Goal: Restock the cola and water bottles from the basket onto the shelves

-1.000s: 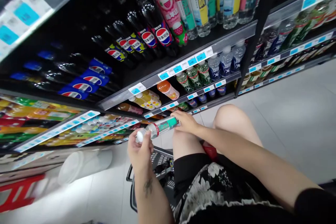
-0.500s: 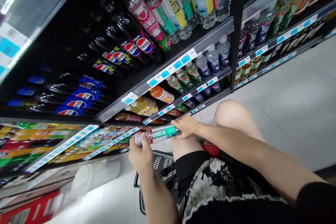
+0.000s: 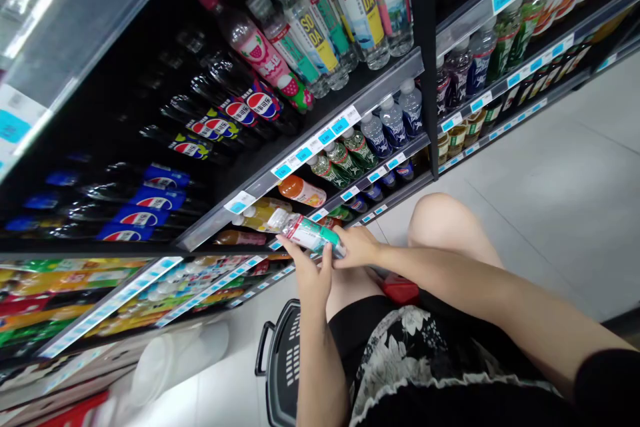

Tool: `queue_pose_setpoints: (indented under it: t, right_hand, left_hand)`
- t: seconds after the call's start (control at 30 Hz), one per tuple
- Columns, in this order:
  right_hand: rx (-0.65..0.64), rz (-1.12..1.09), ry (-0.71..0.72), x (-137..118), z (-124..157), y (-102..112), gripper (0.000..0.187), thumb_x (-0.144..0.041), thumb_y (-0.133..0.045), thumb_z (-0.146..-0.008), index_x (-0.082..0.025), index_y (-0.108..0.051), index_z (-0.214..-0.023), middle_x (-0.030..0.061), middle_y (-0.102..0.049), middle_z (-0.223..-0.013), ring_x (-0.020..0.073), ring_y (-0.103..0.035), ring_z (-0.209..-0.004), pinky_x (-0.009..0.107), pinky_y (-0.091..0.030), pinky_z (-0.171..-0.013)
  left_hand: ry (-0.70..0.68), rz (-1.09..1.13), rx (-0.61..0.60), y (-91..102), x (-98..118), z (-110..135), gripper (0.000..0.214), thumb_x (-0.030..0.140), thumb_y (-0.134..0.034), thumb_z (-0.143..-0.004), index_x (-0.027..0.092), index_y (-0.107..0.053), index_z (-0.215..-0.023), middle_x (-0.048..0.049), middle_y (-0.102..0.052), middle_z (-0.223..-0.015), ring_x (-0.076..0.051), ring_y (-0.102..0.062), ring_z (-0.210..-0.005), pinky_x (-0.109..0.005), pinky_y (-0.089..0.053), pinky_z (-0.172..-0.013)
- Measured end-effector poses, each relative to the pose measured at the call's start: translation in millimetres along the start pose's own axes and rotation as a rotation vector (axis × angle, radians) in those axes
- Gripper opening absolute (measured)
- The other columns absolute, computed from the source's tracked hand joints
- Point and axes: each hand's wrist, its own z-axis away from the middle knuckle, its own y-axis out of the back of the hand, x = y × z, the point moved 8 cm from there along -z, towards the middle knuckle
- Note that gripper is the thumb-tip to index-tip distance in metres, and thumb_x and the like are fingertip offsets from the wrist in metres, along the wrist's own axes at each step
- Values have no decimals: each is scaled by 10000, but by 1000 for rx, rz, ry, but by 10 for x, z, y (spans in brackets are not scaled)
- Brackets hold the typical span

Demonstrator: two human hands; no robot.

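Observation:
A clear soda water bottle with a white, red and teal label lies tilted between my two hands, its clear cap pointing up and left. My right hand is closed around its base end. Below the bottle, my left hand holds its near side, with the thumb by the lower part of the label and the other fingers reaching toward the neck. Similar soda bottles stand upright on the shelf above, beside a pink strawberry drink bottle.
Cola bottles fill the dark shelf at left. Price tags line the shelf edge. A black basket sits on the floor by my legs, with a white bucket farther left. My bare knee is right of the hands.
The bottle has turned so its cap end points higher and its label faces me more. My left hand has shifted from the cap end down and right, under the bottle. The view has moved slightly.

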Motion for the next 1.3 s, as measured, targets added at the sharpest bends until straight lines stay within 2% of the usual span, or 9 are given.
queue_pose_setpoints:
  t: [0.13,0.37,0.73,0.83,0.9,0.97,1.13,1.2,1.3]
  right_hand:
    - [20,-72,-61,46,37,-16,697,-724,-677,-818,-156,-518,-1188,117,-741,-938,337,-732,-899,357,-510,-744]
    - [32,-20,-62,105,65,40,691,-708,-650,-823,-155,-495,-1209,128,-744,-949,351,-734,-899,372,-520,-752]
    - [73,-31,-93,190,42,-26,711,-747,-607,-828,-168,-496,-1226,103,-745,-902,338,-737,-852,352,-509,-711]
    - [91,0,-103,206,16,-6,681,-699,-629,-836,-164,-499,-1237,94,-747,-934,338,-736,-870,362,-525,-724]
    - [108,22,-118,234,-6,4,642,-653,-654,-829,-166,-512,-1222,85,-747,-963,337,-735,-883,368,-537,-735]
    - [101,47,-119,261,-33,-12,604,-605,-685,-813,-166,-530,-1198,85,-746,-986,336,-732,-890,372,-546,-748]
    - [53,117,-1,201,-115,-41,572,-474,-714,-839,-137,-550,-1270,121,-726,-1075,330,-713,-961,383,-562,-804]
    - [76,109,23,155,-138,-18,627,-425,-700,-881,-129,-495,-1395,132,-706,-1148,321,-697,-1008,391,-570,-827]
    - [172,101,-1,100,-140,-14,950,-352,-800,-829,-115,-280,-1588,238,-526,-1449,352,-618,-1204,428,-568,-913]
  left_hand:
    - [-6,40,-18,-141,-19,-38,1139,520,-661,-925,244,176,-1648,-235,-214,-1691,-283,-634,-1275,-343,-613,-915]
    - [-99,81,-28,-182,-26,-23,1145,521,-651,-939,253,223,-1627,-250,-161,-1700,-250,-627,-1286,-294,-609,-908]
    - [-32,173,-44,-270,11,-37,1164,434,-712,-909,272,176,-1645,-199,-151,-1717,-263,-540,-1397,-261,-605,-903]
    - [80,274,36,-296,-138,-41,1129,429,-776,-856,279,-9,-1671,-188,-337,-1657,-246,-604,-1318,-278,-593,-935]
    - [215,381,70,-365,-314,-52,914,429,-799,-833,222,-341,-1596,-179,-529,-1520,-234,-645,-1249,-295,-568,-991]
    - [371,473,98,-451,-507,-72,651,425,-818,-812,164,-598,-1367,-168,-658,-1348,-227,-683,-1167,-310,-563,-998]
    - [654,549,203,-533,-814,-205,506,414,-849,-763,115,-701,-1144,-101,-735,-982,-198,-727,-835,-339,-609,-807]
    - [631,530,273,-469,-786,-316,481,393,-849,-757,108,-708,-1118,-90,-734,-940,-203,-724,-817,-346,-607,-789]
    - [337,411,372,-266,-437,-557,473,375,-885,-705,111,-715,-1059,-109,-749,-990,-240,-730,-957,-380,-585,-926]
